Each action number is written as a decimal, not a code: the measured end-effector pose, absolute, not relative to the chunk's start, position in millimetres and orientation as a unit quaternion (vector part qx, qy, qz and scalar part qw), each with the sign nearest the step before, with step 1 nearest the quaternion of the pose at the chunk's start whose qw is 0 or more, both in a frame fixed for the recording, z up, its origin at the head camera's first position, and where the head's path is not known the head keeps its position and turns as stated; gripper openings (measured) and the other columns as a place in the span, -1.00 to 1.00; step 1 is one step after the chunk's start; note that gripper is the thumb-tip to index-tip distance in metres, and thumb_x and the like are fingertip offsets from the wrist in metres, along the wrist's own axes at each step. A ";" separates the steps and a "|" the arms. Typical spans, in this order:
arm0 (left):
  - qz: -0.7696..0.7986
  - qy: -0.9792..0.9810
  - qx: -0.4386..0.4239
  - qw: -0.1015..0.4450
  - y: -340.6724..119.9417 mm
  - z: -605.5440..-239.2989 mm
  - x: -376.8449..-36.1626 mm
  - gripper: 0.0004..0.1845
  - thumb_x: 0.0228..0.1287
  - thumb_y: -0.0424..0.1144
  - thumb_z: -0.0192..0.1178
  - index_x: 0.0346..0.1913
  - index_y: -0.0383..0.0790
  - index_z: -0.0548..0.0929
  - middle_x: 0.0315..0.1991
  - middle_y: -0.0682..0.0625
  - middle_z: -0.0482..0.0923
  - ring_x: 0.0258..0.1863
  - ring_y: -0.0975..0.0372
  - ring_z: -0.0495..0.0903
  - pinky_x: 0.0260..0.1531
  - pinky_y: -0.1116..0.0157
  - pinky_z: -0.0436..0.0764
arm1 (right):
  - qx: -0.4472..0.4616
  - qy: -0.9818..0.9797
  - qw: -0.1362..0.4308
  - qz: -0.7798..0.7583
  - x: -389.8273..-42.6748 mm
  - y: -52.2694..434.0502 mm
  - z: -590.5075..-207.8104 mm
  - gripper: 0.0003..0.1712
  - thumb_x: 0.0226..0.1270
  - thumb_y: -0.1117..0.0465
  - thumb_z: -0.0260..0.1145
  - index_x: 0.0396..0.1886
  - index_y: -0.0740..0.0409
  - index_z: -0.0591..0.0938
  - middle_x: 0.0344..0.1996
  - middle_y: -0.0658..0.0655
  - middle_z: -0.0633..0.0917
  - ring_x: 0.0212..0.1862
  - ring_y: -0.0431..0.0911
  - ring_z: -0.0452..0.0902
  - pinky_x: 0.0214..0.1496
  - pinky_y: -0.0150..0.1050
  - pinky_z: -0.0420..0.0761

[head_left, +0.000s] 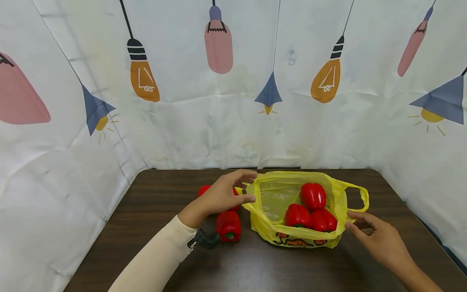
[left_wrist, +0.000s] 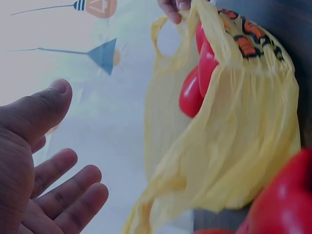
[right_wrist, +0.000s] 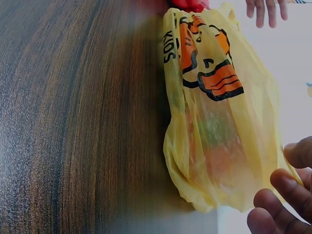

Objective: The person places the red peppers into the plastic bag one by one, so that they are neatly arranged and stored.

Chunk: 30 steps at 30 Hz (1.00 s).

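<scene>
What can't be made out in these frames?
- Head view: the far pepper is mostly hidden behind the left hand.
- Head view: whether the right hand touches the bag is unclear.
- Left wrist view: a near pepper is blurred and cut off by the edge.
- Right wrist view: peppers inside are only blurs through the plastic.

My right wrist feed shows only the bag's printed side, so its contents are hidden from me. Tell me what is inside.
Observer: Three red peppers lie inside the yellow bag; its mouth gapes open toward the head camera.
Operator: Report anything outside it.
Observer: Two loose peppers sit on the table left of the bag, one by the left wrist, the other mostly hidden behind the left hand.
Operator: Give me that hand's state.
Observer: Its fingers are spread beside the bag's left rim and grip nothing, as the left wrist view shows.
</scene>
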<state>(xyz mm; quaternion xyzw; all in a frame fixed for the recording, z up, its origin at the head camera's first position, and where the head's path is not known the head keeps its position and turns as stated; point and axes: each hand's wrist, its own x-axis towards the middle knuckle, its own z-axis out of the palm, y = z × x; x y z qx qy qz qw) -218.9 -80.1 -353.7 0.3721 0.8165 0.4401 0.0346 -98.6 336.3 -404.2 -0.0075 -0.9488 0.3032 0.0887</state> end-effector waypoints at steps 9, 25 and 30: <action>0.443 0.831 0.336 0.010 -113.9 -358.5 -218.3 -0.30 0.25 -0.16 0.49 0.42 -0.09 0.45 0.31 -0.05 0.53 0.22 0.07 0.58 0.22 0.01 0.55 | -0.012 -0.951 0.084 0.297 -97.6 337.4 -404.0 -0.39 0.42 -0.13 0.39 0.22 0.23 0.66 -0.18 0.17 0.76 -0.23 0.07 0.69 -0.48 -0.26 0.57; 0.442 0.861 0.251 0.002 -165.5 -380.2 -221.2 -0.27 0.23 -0.16 0.51 0.43 -0.10 0.44 0.35 -0.05 0.49 0.30 -0.06 0.50 0.22 -0.13 0.51 | -0.008 -0.951 0.082 0.297 -97.2 337.7 -403.4 -0.39 0.42 -0.13 0.39 0.23 0.23 0.66 -0.17 0.17 0.76 -0.23 0.08 0.70 -0.48 -0.26 0.57; 0.416 0.879 0.232 -0.011 -179.9 -392.5 -223.2 -0.26 0.23 -0.20 0.50 0.44 -0.14 0.43 0.37 -0.09 0.46 0.31 -0.12 0.48 0.21 -0.16 0.51 | -0.005 -0.951 0.084 0.298 -97.7 337.5 -403.4 -0.40 0.42 -0.13 0.38 0.22 0.22 0.66 -0.17 0.17 0.76 -0.23 0.08 0.70 -0.47 -0.26 0.58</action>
